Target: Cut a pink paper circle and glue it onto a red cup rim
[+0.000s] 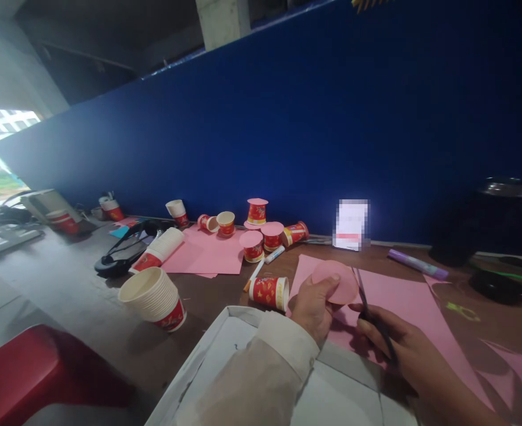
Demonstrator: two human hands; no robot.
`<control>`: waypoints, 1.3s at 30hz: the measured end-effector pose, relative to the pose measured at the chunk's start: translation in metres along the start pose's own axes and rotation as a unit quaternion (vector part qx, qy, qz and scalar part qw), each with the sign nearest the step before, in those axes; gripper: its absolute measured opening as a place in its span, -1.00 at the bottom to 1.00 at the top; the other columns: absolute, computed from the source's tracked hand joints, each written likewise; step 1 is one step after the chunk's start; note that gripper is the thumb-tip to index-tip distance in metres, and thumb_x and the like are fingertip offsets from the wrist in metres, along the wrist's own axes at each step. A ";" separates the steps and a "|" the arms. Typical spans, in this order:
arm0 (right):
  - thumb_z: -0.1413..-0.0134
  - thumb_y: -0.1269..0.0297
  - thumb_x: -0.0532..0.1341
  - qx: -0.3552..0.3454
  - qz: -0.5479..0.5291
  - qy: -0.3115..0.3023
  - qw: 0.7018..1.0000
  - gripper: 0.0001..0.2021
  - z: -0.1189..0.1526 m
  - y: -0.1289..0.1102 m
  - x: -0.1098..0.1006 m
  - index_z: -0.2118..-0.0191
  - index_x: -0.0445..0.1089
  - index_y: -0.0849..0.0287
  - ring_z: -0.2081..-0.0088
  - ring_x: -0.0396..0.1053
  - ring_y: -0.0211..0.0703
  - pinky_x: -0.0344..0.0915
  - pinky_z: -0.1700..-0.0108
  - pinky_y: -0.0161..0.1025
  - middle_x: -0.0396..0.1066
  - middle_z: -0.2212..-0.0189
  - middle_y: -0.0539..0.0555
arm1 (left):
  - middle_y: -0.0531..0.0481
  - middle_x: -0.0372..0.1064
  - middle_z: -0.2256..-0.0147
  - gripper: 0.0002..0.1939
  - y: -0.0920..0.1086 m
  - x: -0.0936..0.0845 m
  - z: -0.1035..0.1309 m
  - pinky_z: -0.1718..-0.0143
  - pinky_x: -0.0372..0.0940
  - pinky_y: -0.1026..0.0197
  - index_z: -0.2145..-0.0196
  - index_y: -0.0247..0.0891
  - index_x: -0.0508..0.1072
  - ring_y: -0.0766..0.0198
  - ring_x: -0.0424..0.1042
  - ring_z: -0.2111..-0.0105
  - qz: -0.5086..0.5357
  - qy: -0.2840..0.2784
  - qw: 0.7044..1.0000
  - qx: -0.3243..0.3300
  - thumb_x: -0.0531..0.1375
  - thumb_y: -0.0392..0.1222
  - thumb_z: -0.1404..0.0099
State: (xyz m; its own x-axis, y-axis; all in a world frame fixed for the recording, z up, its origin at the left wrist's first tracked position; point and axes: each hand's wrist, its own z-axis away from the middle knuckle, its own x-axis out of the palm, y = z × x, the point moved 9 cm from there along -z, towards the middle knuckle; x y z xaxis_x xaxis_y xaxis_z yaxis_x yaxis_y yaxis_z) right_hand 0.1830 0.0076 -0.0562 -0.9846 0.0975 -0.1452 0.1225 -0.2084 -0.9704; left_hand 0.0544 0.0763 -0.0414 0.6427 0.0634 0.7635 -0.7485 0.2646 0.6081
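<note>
My left hand [314, 305] pinches a pink paper circle [344, 285] between thumb and fingers. In my right hand [387, 337] is a pair of dark scissors [379, 326], its blades pointing up along the right edge of the circle. Whether the blades are apart I cannot tell. Beneath both hands lies a large pink paper sheet [402, 296] on the brown table. A red paper cup [269, 292] rests on its side just left of my left hand.
Red cups topped with pink discs [252, 239] stand further back. Stacked paper cups [154, 296] lean at the left, near more pink sheets [211, 248]. A white box [238, 331] is under my left forearm. A purple tube [418, 264] lies right; a blue partition [287, 118] rises behind.
</note>
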 end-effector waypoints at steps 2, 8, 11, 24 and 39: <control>0.08 -0.22 0.35 0.000 0.010 0.015 1.000 -0.33 0.002 -0.002 -0.001 -0.04 0.47 0.18 0.58 0.28 -0.18 0.04 0.57 -0.28 0.45 0.57 0.05 | -0.02 0.45 0.37 -0.67 0.001 0.001 0.000 0.28 0.38 0.23 0.32 -0.32 0.48 0.27 0.44 0.36 -0.003 -0.006 1.000 0.002 0.44 -0.27 0.08; 0.13 -0.17 0.38 -0.036 0.029 0.040 0.998 -0.43 0.000 -0.008 -0.007 0.08 0.55 0.17 0.59 0.21 -0.23 0.10 0.57 -0.26 0.37 0.60 -0.01 | -0.05 0.46 0.33 -0.62 0.002 0.004 -0.001 0.18 0.35 0.20 0.27 -0.34 0.52 0.23 0.45 0.30 -0.020 -0.028 0.999 0.011 0.45 -0.22 0.09; 0.13 -0.18 0.37 -0.034 0.036 0.056 0.997 -0.43 -0.001 -0.007 -0.011 0.08 0.56 0.15 0.55 0.28 -0.18 0.15 0.56 -0.25 0.41 0.57 0.02 | -0.05 0.46 0.34 -0.60 0.001 0.003 -0.002 0.16 0.35 0.17 0.28 -0.33 0.51 0.23 0.44 0.32 -0.026 -0.023 0.999 0.013 0.46 -0.21 0.12; 0.09 -0.11 0.37 -0.036 0.087 0.020 0.995 -0.52 -0.010 -0.005 -0.020 0.10 0.61 0.09 0.41 0.47 -0.02 0.34 0.48 -0.18 0.60 0.35 0.12 | -0.04 0.48 0.35 -0.64 0.001 0.000 -0.003 0.19 0.37 0.19 0.31 -0.33 0.51 0.25 0.45 0.34 -0.024 -0.021 0.999 0.016 0.46 -0.24 0.10; 0.08 -0.10 0.37 -0.019 0.087 0.010 0.996 -0.48 -0.007 -0.007 -0.019 0.06 0.59 0.15 0.57 0.36 -0.15 0.28 0.56 -0.24 0.55 0.48 0.09 | -0.03 0.47 0.36 -0.69 0.002 0.002 -0.001 0.18 0.35 0.20 0.33 -0.31 0.50 0.26 0.45 0.33 -0.020 -0.018 1.000 0.012 0.43 -0.28 0.07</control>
State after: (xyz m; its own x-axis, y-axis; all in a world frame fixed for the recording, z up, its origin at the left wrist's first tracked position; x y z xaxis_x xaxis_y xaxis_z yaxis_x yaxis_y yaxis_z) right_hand 0.2018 0.0141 -0.0484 -0.9450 0.0832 -0.3163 0.2969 -0.1874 -0.9363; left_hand 0.0540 0.0784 -0.0388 0.6666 0.0180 0.7452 -0.7258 0.2435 0.6433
